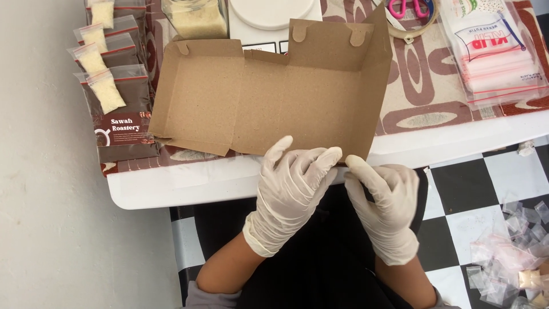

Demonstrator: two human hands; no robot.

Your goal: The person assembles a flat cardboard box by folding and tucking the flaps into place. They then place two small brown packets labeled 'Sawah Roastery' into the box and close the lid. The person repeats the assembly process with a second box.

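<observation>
Seen from the head camera, our two hands in pale disposable gloves meet at the near edge of a flat, unfolded brown cardboard box [269, 103] that lies across the front of the table [171, 189]. Our left hand [289, 189] lies spread with its fingers reaching onto the lower flap of the cardboard, its grip loose and open, not pinching. Our right hand [386, 200] curls at the same edge just beside it; the thumb and forefinger appear closed on the cardboard's lip, though the contact itself is partly hidden. The box's far flaps, with rounded tabs, stand raised toward a white round scale [274, 11] and a clear jar of pale grains [197, 20]. To the left, small zip bags of pale grains [97, 63] rest on dark brown printed pouches [123, 129]. To the right lies a stack of clear red-striped zip bags [497, 57], with pink-handled scissors [409, 7] inside a tape roll. More loose empty zip bags [514, 252] are scattered on the checkered floor [474, 183]. In our judgement, folding this flap cleanly calls for pressing along the scored crease with the flat hand while the other lifts evenly, keeping the panel square to the table edge.
</observation>
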